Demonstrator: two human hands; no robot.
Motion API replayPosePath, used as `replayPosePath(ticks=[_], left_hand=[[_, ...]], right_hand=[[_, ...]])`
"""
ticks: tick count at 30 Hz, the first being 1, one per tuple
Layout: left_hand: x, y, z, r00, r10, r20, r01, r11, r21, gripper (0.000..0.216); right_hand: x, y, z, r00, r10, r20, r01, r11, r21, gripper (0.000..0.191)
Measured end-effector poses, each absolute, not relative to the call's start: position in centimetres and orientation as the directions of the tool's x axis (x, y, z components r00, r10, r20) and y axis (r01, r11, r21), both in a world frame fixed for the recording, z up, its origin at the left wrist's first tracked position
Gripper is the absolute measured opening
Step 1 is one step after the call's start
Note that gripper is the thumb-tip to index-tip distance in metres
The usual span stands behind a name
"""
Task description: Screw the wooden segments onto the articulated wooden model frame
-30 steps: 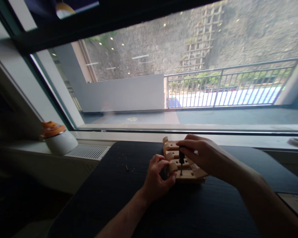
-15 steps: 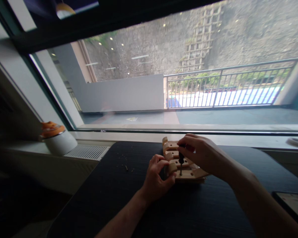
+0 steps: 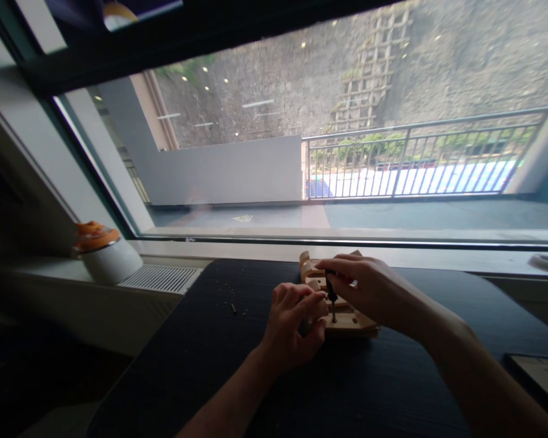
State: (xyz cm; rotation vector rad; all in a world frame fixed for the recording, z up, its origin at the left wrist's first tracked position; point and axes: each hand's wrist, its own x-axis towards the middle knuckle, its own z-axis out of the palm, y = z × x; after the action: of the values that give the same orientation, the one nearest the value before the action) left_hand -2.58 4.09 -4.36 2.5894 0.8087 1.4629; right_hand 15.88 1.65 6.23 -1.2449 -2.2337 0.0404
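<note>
A slatted light-wood piece point(image 3: 347, 324) with round holes and curved end blocks lies on the dark table, partly hidden under both hands. Gripped around the curved block at its near left end, my left hand point(image 3: 295, 322) steadies the wood. Closed on a black-handled screwdriver point(image 3: 332, 298), my right hand point(image 3: 363, 283) is above the middle of the piece. The screwdriver stands nearly upright, its tip down at a hole in the nearest slat. Whether a screw sits under the tip is too small to tell.
Small bits and a short pin-like piece point(image 3: 233, 308) lie on the dark table point(image 3: 187, 365) left of my hands. A dark-framed flat object point(image 3: 536, 377) rests at the right edge. On the sill are a white pot with an orange top point(image 3: 107, 255) and a tape roll point(image 3: 547, 261).
My right hand has turned and dropped slightly, tilting the screwdriver handle a little left. My left fingers have shifted right, closer to the shaft, over the curved block.
</note>
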Motion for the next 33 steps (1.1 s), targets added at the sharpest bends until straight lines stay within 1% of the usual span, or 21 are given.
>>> replayPosePath(ticks=[4, 11, 16, 23, 28, 33], left_hand=[[-2.6, 4.1, -4.2, 0.430, 0.425, 0.797, 0.375, -0.887, 0.271, 0.045], [-2.5, 4.4, -4.5, 0.416, 0.402, 0.816, 0.352, -0.898, 0.264, 0.040], [-2.5, 4.6, -4.7, 0.412, 0.417, 0.810, 0.358, -0.892, 0.277, 0.040], [-2.6, 4.5, -5.0, 0.419, 0.434, 0.798, 0.357, -0.886, 0.295, 0.040], [-2.6, 4.5, -5.0, 0.426, 0.438, 0.792, 0.356, -0.886, 0.298, 0.041], [-2.5, 4.3, -4.9, 0.440, 0.452, 0.776, 0.363, -0.880, 0.307, 0.041]], right_hand=[[16.1, 1.5, 6.5, -0.409, 0.792, 0.454, 0.772, 0.565, -0.290, 0.030], [16.2, 1.6, 6.6, -0.404, 0.794, 0.454, 0.779, 0.559, -0.284, 0.029], [16.4, 1.5, 6.8, -0.381, 0.810, 0.445, 0.787, 0.537, -0.304, 0.026], [16.1, 1.8, 6.7, -0.365, 0.818, 0.445, 0.804, 0.517, -0.292, 0.023], [15.9, 2.1, 5.9, -0.331, 0.824, 0.459, 0.830, 0.486, -0.274, 0.024], [15.9, 2.0, 5.6, -0.339, 0.811, 0.476, 0.816, 0.505, -0.281, 0.030]])
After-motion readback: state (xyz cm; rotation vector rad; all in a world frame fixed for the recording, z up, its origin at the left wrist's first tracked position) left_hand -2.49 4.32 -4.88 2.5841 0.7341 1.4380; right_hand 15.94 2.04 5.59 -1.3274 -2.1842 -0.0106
